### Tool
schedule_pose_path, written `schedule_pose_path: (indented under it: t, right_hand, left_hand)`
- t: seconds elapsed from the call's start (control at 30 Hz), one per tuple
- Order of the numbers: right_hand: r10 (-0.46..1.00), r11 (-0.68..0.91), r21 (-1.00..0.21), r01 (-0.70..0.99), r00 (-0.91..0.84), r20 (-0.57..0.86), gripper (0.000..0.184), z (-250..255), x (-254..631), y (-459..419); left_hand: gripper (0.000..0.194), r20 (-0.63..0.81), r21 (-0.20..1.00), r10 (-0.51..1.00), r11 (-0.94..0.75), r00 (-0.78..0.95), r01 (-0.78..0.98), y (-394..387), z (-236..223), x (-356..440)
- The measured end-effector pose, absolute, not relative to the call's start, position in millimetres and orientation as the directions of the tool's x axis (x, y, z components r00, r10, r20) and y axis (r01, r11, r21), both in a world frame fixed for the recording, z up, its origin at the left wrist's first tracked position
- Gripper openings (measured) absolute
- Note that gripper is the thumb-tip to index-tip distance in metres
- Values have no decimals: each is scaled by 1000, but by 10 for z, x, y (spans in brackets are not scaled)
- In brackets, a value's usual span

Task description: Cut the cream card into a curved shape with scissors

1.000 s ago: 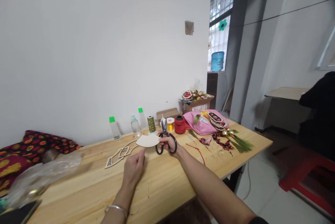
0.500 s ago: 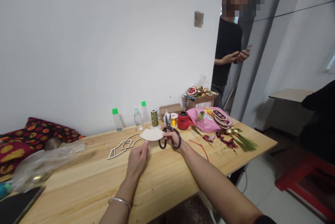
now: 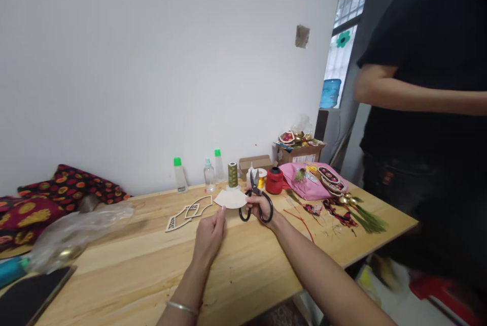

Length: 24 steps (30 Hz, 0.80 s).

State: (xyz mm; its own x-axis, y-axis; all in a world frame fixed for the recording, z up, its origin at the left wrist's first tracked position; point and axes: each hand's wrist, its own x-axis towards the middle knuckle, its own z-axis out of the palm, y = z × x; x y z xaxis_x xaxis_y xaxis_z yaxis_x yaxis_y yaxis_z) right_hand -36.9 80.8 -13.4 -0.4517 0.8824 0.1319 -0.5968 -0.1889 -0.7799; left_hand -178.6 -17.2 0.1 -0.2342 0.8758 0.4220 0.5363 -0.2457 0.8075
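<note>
A pale fan-shaped card (image 3: 230, 199) is held up between my hands above the table. My left hand (image 3: 210, 234) is closed, with its thumb and fingertips pinching the card's lower edge. Black-handled scissors (image 3: 254, 182) sit in my right hand (image 3: 260, 208), blades pointing up and slightly apart. The fingertips of that hand also touch the card's right end. To the left, thin fan-shaped wooden frames (image 3: 178, 218) lie overlapping on the tabletop. A green thread spool (image 3: 233, 175) and a red thread cone (image 3: 274, 181) stand just behind.
Several bottles, including a green-capped one (image 3: 180, 176), line the wall. At right lie a pink bag (image 3: 300, 186), scraps and a green tassel (image 3: 369, 219). A phone (image 3: 36, 295) and plastic bag (image 3: 79, 232) are at left. A person in black (image 3: 426, 77) stands by the table's right end.
The view has shifted, so the table sits farther right in it. A person has come in from the back to the right side. My grip on the card and scissors looks the same.
</note>
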Motion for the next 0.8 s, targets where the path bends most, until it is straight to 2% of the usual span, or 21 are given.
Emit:
schedule_pose_path:
  t: [0.27, 0.8]
  right_hand:
    - [883, -183, -784, -593, -450, 134, 34, -132, -389, 810]
    - [884, -177, -786, -593, -447, 139, 33, -163, -402, 831]
  left_hand:
    - [51, 372, 891, 821, -184, -434, 415, -148, 12, -1813]
    - [52, 304, 931, 863, -180, -403, 318, -120, -30, -1833]
